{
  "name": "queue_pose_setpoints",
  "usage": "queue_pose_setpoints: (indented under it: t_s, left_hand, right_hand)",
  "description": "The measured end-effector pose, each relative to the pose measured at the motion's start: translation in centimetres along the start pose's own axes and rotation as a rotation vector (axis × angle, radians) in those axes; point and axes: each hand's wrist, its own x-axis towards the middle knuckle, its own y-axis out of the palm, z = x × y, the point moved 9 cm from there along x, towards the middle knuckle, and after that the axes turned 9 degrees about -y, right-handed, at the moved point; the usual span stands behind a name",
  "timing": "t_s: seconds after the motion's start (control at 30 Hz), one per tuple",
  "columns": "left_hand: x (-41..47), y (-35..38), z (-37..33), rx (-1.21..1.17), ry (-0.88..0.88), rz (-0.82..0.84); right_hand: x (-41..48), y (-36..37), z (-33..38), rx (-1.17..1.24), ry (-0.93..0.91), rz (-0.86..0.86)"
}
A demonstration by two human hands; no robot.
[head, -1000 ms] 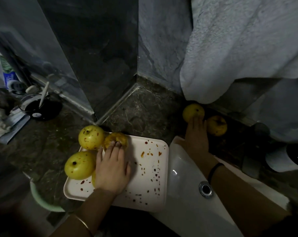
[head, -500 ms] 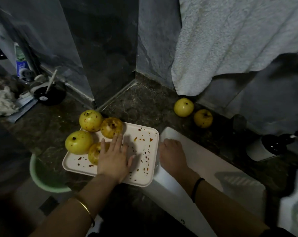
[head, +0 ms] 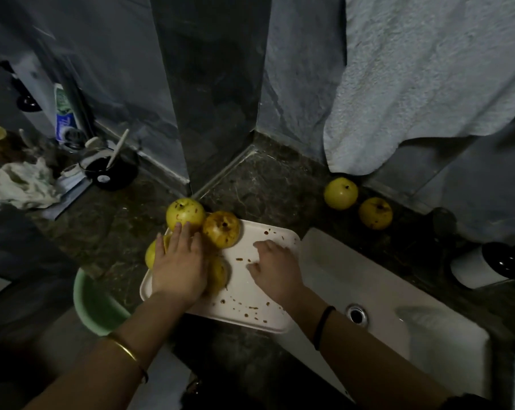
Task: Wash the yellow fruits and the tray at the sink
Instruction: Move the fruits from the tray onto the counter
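— Well, where is everything?
— Beside the white sink (head: 398, 294) lies the tray (head: 247, 291), white and spotted brown, with four stained yellow fruits (head: 220, 229); two cleaner fruits (head: 340, 193) lie apart, behind the sink.
— And hands?
— My left hand (head: 179, 267) lies flat on the stained ones, my right hand (head: 275, 270), fingers relaxed, on the tray.

Four speckled yellow fruits (head: 221, 229) on spattered tray (head: 244, 297), two fruits (head: 340, 193) on counter (head: 280, 187)
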Motion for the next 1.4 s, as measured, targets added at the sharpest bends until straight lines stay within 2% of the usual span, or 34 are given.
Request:
queue_pose_setpoints:
  t_s: [0.13, 0.37, 0.53, 0.73, 0.93, 1.23, 1.4]
  left_hand:
    - [2.0, 0.0, 0.9, 0.027, 0.051, 0.083]
    - [4.5, 0.6, 0.9, 0.046, 0.209, 0.186]
    - [4.9, 0.4, 0.0, 0.100, 0.255, 0.195]
    - [5.3, 0.3, -0.2, 0.213, 0.201, 0.241]
    - [5.1, 0.0, -0.5, 0.252, 0.123, 0.274]
    - [4.9, -0.3, -0.6, 0.376, 0.062, 0.246]
    - [4.9, -0.4, -1.1, 0.426, 0.071, 0.214]
  right_hand:
    - [4.0, 0.0, 1.6, 0.235, 0.099, -0.071]
    - [7.7, 3.9, 1.9, 0.292, 0.304, 0.083]
    - [8.2, 4.4, 1.9, 0.378, 0.361, 0.000]
    - [7.9, 4.6, 2.2, 0.501, 0.363, -0.068]
    - [8.9, 4.3, 2.2, 0.498, 0.326, -0.008]
    - [6.4, 1.7, -1.2, 0.646, 0.442, -0.063]
    - [2.0, -2.1, -6.3, 0.682, 0.527, -0.322]
